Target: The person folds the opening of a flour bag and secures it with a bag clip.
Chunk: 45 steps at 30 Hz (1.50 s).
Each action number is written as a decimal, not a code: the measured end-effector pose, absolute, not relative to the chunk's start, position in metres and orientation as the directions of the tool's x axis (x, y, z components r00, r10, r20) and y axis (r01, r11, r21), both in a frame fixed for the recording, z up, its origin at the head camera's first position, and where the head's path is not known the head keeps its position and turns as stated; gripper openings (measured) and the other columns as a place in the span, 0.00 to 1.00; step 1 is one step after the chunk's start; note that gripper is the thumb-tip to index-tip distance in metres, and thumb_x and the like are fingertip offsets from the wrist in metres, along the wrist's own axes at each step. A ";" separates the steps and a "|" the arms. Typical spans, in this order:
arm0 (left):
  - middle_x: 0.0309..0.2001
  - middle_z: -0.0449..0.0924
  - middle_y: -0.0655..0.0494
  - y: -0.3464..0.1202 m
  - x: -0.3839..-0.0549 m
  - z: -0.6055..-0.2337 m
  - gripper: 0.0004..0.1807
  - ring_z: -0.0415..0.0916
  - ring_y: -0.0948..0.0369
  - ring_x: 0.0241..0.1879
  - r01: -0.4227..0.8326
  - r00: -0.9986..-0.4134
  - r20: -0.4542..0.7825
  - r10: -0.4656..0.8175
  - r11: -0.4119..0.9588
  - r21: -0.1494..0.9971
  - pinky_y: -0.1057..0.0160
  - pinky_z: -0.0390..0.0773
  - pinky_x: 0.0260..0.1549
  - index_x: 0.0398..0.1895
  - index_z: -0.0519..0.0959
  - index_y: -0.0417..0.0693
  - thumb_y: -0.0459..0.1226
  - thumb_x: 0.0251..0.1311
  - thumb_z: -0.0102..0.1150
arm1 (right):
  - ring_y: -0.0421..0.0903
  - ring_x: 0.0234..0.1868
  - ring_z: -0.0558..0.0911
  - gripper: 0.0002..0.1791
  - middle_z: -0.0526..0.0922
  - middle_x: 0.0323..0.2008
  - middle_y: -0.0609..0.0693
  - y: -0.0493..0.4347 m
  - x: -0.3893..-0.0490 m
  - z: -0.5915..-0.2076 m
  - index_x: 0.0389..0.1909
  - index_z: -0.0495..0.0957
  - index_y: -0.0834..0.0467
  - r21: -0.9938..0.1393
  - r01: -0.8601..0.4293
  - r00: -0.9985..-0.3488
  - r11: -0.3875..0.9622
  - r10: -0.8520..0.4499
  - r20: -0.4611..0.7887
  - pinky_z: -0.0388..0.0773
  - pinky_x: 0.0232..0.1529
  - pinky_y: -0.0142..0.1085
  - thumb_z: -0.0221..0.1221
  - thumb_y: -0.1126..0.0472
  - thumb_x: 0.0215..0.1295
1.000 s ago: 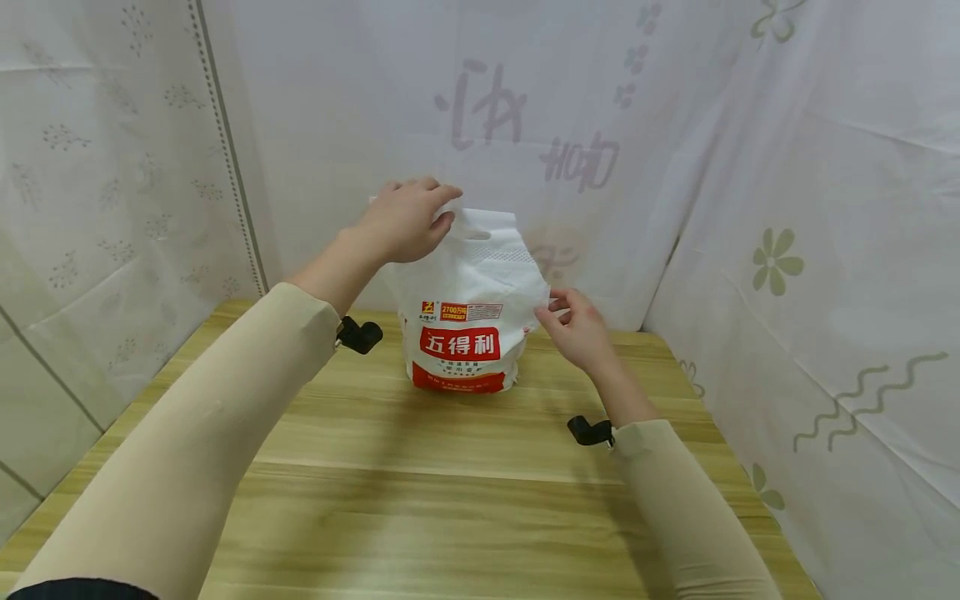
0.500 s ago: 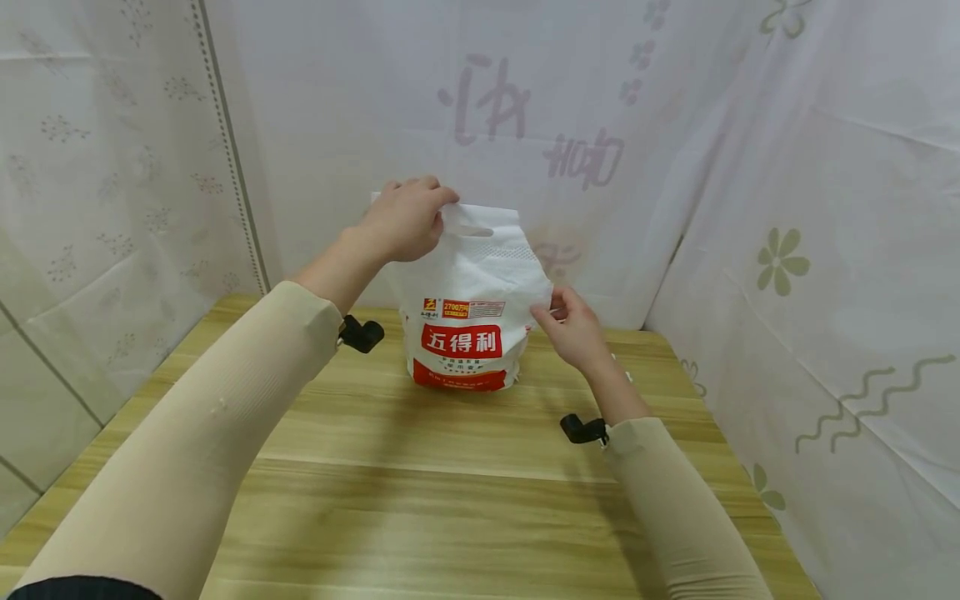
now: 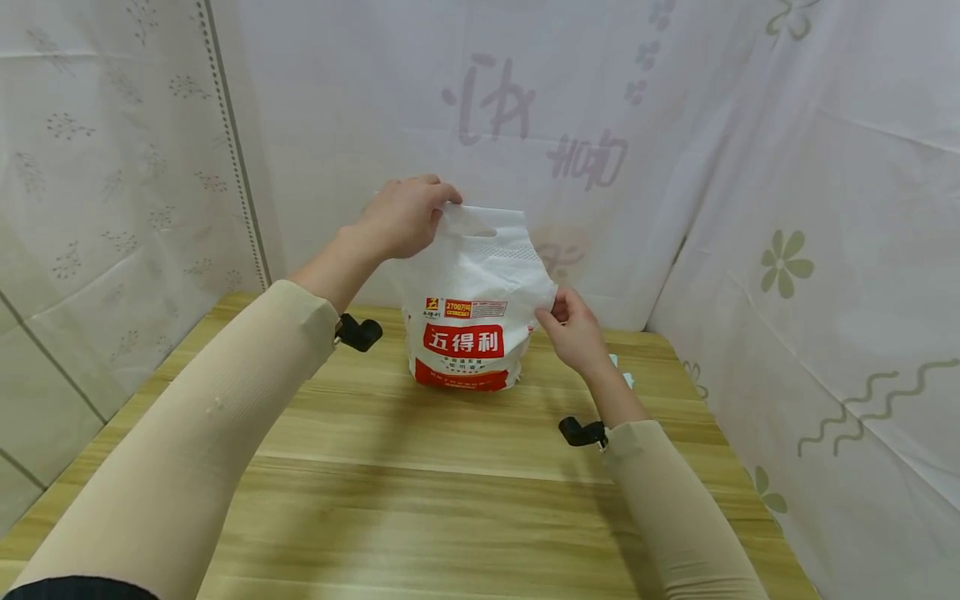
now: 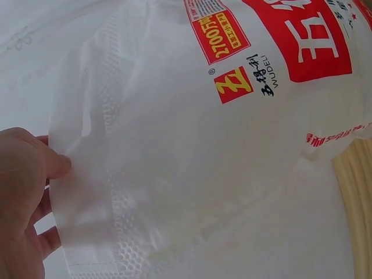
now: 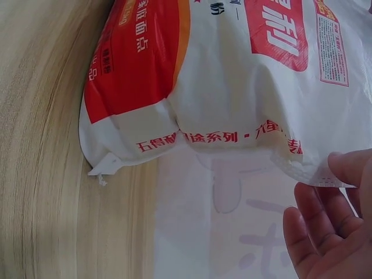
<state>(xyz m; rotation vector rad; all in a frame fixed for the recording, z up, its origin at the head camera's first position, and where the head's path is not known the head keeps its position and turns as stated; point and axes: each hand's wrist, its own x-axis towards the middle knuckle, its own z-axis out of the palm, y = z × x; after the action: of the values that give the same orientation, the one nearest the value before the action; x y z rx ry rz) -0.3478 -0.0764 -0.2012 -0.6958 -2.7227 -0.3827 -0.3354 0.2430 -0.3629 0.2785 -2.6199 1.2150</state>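
A white flour bag (image 3: 480, 279) with red printing and a slotted handle along its top stands upright on the wooden table. At the bag's upper left, my left hand (image 3: 405, 218) pinches the top edge. The left wrist view shows the thumb of that left hand (image 4: 26, 186) lying over the white strip, its fingers behind. My right hand (image 3: 573, 332) pinches the bag's right side edge, below the handle. In the right wrist view, thumb and fingers of the right hand (image 5: 331, 221) meet at the side seam, while the lower corner of the flour bag (image 5: 232, 104) sits on the table.
Behind the right wrist lies a small pale blue-white item (image 3: 628, 380), partly hidden. Patterned white curtains (image 3: 337, 125) hang close behind the table (image 3: 420, 517) and along both sides. A black wrist camera (image 3: 358, 333) is strapped to the left arm, another to the right.
The left thumb has come down onto the bag's top edge. The right forearm has shifted slightly left, bringing the small pale item behind it into view. The bag stays in place.
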 end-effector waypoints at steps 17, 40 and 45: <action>0.65 0.84 0.47 -0.082 -0.350 -0.201 0.18 0.81 0.46 0.62 0.503 -0.836 0.392 0.385 0.823 0.263 0.46 0.81 0.68 0.67 0.84 0.48 0.32 0.83 0.51 | 0.55 0.49 0.84 0.16 0.85 0.51 0.60 0.247 -0.339 -0.360 0.59 0.78 0.61 -0.743 -0.239 -0.959 0.625 -0.033 0.280 0.79 0.50 0.42 0.62 0.54 0.81; 0.62 0.84 0.45 -0.098 -0.349 -0.203 0.19 0.79 0.47 0.64 0.591 -0.796 0.418 0.437 0.711 0.381 0.46 0.81 0.68 0.64 0.87 0.47 0.30 0.81 0.51 | 0.39 0.47 0.83 0.13 0.82 0.47 0.46 0.255 -0.337 -0.368 0.56 0.77 0.63 -0.905 -0.260 -0.964 0.336 -0.031 0.265 0.84 0.49 0.31 0.64 0.61 0.78; 0.61 0.84 0.46 -0.102 -0.349 -0.204 0.21 0.79 0.48 0.62 0.594 -0.801 0.408 0.438 0.669 0.447 0.48 0.83 0.63 0.59 0.90 0.46 0.29 0.79 0.47 | 0.39 0.46 0.84 0.12 0.84 0.41 0.42 0.254 -0.336 -0.366 0.51 0.79 0.67 -0.917 -0.269 -0.962 0.295 -0.038 0.270 0.85 0.53 0.38 0.60 0.61 0.80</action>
<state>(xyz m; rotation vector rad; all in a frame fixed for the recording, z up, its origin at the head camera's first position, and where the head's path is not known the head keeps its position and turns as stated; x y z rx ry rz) -0.3492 -0.1019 -0.2039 -0.8277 -2.6190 -0.8406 -0.3355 0.2543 -0.3661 0.2840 -2.3629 1.7336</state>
